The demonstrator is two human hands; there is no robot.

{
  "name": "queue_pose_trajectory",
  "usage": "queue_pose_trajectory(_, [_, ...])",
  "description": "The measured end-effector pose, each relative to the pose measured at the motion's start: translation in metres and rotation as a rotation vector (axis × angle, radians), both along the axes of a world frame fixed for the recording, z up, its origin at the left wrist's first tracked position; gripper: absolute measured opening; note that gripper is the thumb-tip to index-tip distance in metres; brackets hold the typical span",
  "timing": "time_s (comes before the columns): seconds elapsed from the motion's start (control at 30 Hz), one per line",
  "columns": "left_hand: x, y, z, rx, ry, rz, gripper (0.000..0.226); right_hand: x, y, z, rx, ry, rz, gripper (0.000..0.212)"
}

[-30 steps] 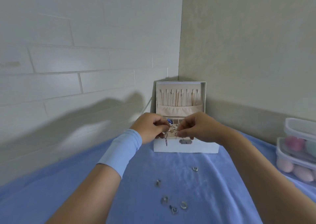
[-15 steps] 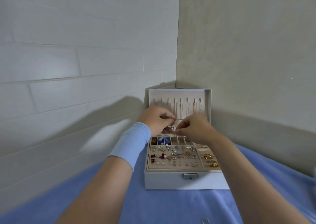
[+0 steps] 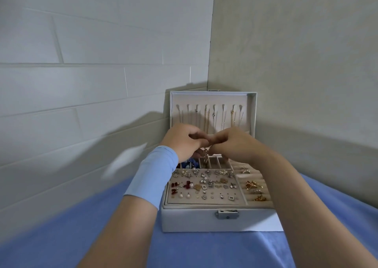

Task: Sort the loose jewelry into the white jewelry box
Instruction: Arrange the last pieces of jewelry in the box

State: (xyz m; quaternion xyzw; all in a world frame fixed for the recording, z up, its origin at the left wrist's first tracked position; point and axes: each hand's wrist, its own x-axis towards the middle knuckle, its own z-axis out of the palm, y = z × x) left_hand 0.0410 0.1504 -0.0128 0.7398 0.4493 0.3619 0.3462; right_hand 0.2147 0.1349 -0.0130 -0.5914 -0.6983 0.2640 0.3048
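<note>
Item: white jewelry box [image 3: 204, 222], open, set on the blue cloth [image 3: 81, 237] that covers the surface, in the corner where the tiled wall [image 3: 81, 83] meets the plain wall [image 3: 296, 73]. I take 12 o'clock as away from me.
Finish: pale grey-white outer skin, beige lining, metal latch [image 3: 226, 214] at the middle of the front wall.
Heading: I read the front wall as facing 6 o'clock, towards me; the long axis runs 9 to 3.
Lid: the lid [image 3: 252, 112] stands upright at the 12 o'clock edge, its inside facing 6, with thin necklaces [image 3: 206, 118] hanging in a row from its hooks.
Tray, 9 o'clock side: stud panel [image 3: 216, 200] dotted with small earrings, silver, pearl and red.
Tray, 3 o'clock side: ring rolls [image 3: 263, 189] carrying gold pieces.
Tray, 12 o'clock edge: a row of small compartments [image 3: 213, 162], partly hidden by the hands.
Left hand: left hand [image 3: 182, 142], fingers curled, pinching the loose piece [image 3: 205, 152]; a light blue wristband [image 3: 153, 175] sits on that wrist.
Right hand: right hand [image 3: 235, 145], fingers curled, fingertips meeting the left's on the same piece.
Loose piece: small, gold-toned, too fine for me to name; it hangs with its long axis vertical, lower end over the compartments at 12 o'clock.
</note>
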Motion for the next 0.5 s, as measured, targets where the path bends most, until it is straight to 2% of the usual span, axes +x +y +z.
queue_pose_trajectory(0.13, [0.004, 0.0, -0.005, 0.039, 0.079, 0.064, 0.01, 0.001, 0.001, -0.005, -0.019, -0.018, -0.011, 0.005])
queue_pose_trajectory(0.27, [0.005, 0.004, -0.01, 0.114, 0.293, 0.077, 0.006, -0.003, 0.005, -0.011, -0.042, -0.205, -0.057, 0.008])
queue_pose_trajectory(0.5, [-0.003, 0.002, -0.002, 0.185, 0.511, 0.047, 0.026, -0.003, 0.005, -0.01, 0.036, -0.236, -0.113, 0.01])
